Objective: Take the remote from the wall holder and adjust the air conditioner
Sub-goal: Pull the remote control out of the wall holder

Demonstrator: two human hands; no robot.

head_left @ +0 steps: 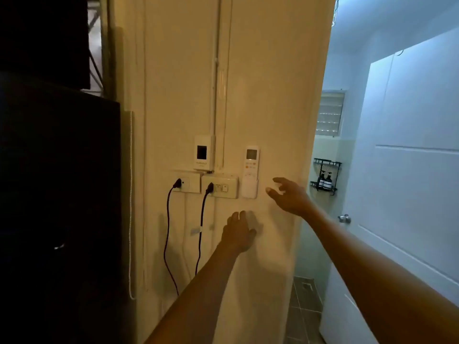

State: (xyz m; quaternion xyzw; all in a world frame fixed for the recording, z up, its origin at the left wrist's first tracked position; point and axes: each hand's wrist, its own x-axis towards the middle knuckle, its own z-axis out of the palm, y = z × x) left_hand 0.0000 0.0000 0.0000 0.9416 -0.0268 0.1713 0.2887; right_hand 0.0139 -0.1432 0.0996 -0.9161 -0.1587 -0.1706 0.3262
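Cream wall [260, 83] is seen straight ahead, with the white remote [251, 161] seated upright in its wall holder [249, 188], just right of a switch plate [219, 186] with a black plug. The right hand [289, 196] is held near the holder's right side, fingers spread wide and empty. The left hand [238, 232] is placed below the holder, fingers loosely extended, holding nothing.
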